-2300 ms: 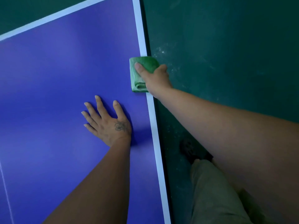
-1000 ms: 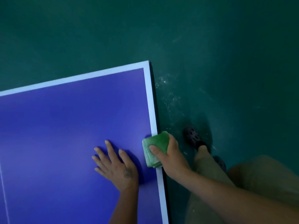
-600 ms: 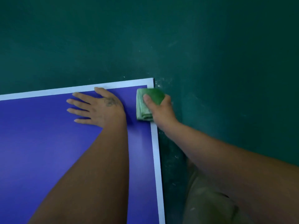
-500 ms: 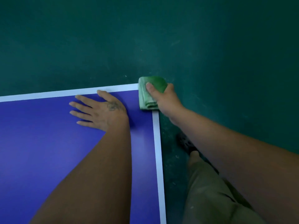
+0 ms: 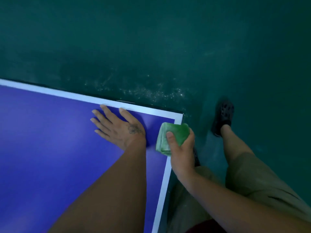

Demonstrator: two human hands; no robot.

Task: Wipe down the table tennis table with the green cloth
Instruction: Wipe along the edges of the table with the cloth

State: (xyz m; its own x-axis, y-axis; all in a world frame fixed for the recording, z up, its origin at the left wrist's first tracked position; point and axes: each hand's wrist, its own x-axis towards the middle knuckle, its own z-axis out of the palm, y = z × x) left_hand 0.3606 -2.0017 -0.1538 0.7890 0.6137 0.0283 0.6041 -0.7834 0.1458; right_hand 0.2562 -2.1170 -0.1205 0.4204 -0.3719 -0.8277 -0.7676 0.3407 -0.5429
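The blue bench (image 5: 50,148) spreads out to the left of the left hand (image 5: 117,130) and under it. That hand lies flat on the blue top, fingers straight and spread wide, holding nothing. Its fingertips reach the white line (image 5: 70,95) at the far edge.

Just right of that hand, not touching it, is the green cloth (image 5: 178,132), folded into a thick pad. It sits on the white side line (image 5: 165,179), a little nearer the person than the bench corner (image 5: 180,116). Part of it hangs out over the edge. The right hand (image 5: 182,150) grips it, thumb on top, fingers curled round the outer side.

Half a second ago the cloth sat right on the corner. Now the corner shows again, and the cloth has slid back along the side line toward the person. The left hand has stayed flat by the far line. So I think the corner has had its rub, and this edge is being gone over back and forth.

Right of the right hand is the dark green floor (image 5: 252,64) with a black shoe (image 5: 223,118) on it. White dust specks (image 5: 151,93) lie on the floor past the left hand's fingertips. The far line may be the next bit to wipe.
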